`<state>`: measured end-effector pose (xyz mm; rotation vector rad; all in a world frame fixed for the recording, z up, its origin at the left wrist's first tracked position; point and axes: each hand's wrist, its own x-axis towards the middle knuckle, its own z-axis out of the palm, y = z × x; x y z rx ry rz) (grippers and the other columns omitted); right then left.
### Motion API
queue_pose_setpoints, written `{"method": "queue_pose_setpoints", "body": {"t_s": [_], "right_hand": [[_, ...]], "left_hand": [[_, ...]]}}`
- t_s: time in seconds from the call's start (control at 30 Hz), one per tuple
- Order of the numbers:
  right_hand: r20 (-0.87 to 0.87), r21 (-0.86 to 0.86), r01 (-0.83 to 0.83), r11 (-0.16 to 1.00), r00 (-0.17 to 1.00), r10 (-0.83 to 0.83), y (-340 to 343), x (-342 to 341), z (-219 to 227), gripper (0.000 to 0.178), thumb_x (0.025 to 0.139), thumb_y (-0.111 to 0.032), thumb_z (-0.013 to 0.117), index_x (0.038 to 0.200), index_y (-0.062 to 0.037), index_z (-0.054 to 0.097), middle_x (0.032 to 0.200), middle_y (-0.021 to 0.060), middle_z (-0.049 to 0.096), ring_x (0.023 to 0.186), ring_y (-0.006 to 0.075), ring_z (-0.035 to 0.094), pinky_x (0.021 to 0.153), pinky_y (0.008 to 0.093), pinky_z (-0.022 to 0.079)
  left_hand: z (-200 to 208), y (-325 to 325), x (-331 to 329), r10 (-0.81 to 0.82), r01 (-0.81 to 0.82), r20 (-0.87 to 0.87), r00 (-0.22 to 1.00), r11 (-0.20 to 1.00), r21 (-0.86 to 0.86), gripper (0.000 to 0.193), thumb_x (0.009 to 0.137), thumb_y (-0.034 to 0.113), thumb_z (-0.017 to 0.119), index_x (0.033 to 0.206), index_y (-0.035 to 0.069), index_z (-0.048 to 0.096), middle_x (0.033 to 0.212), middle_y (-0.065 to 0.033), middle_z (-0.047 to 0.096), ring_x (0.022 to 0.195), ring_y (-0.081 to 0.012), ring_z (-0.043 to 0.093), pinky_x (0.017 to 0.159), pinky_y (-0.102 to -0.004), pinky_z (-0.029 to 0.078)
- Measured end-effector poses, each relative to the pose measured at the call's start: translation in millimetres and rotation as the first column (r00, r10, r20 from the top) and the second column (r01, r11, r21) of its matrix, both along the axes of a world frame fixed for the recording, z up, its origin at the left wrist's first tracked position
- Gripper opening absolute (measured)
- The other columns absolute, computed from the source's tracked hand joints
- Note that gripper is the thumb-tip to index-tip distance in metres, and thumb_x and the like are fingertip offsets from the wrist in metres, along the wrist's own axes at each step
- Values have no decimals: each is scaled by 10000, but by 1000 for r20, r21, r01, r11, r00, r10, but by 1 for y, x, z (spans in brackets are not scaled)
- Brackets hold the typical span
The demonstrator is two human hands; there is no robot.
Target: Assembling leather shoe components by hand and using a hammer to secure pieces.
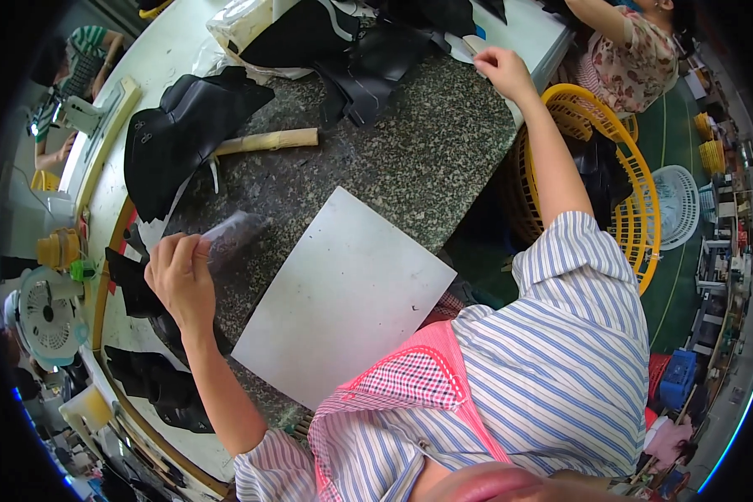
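Granite bench: left hand fingers pinch clear bag; right hand (far edge) fingers curled, grip unclear.

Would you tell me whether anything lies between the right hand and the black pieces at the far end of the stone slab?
Nothing visible does: the right hand rests at the slab's far edge, with bare surface between it and the black pieces.

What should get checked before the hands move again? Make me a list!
1. Left hand grips the small clear bag: ok.
2. Right hand has something in it: cannot tell.
3. White sheet lies flat on the stone slab: ok.
4. White sheet bare on top: ok.
5. Wooden stick out of the hands' way: ok.
6. Black leather pieces off the white sheet: ok.
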<state>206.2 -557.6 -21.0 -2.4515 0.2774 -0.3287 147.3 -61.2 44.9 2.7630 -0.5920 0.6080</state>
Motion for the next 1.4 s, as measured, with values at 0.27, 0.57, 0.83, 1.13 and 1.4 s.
{"method": "queue_pose_setpoints", "body": {"t_s": [0.27,0.57,0.83,1.13,1.4], "right_hand": [[230,-241,-67,968,965,124,65,73,-28,114,699,-145,532,746,-89,620,785,122,587,795,296,560,709,384,454],[-253,-450,-200,870,963,91,74,147,2,208,695,-244,601,847,-110,650,821,101,630,804,274,594,725,363,466],[-274,-507,-79,858,959,-74,72,143,1,334,710,-327,628,948,-94,602,938,126,607,884,303,570,761,383,456],[-384,-376,-361,854,899,211,32,161,8,563,633,-54,571,1179,-119,453,909,124,609,724,207,593,556,311,453],[-83,36,-451,892,888,453,-2,159,32,641,634,39,533,1240,-86,367,846,36,583,625,59,504,496,194,369]], "left_hand": [[-21,1,-7,75,-72,-33,997,993,98,128,800,136,524,725,46,473,679,-77,495,687,-252,491,619,-335,360],[-28,-1,-6,100,-120,-158,982,985,-123,113,788,108,535,718,38,479,662,-90,495,663,-262,487,598,-342,351],[-32,1,-7,81,-115,-165,983,972,-207,114,771,89,552,707,25,483,632,-86,472,632,-253,466,587,-330,353],[-34,2,-11,25,-43,-84,996,973,-227,50,756,73,555,776,29,543,652,-90,487,650,-258,484,592,-330,366],[-22,-3,-4,93,-216,-312,945,897,-385,235,752,165,597,965,89,534,769,-110,573,743,-275,563,648,-319,426]]}}
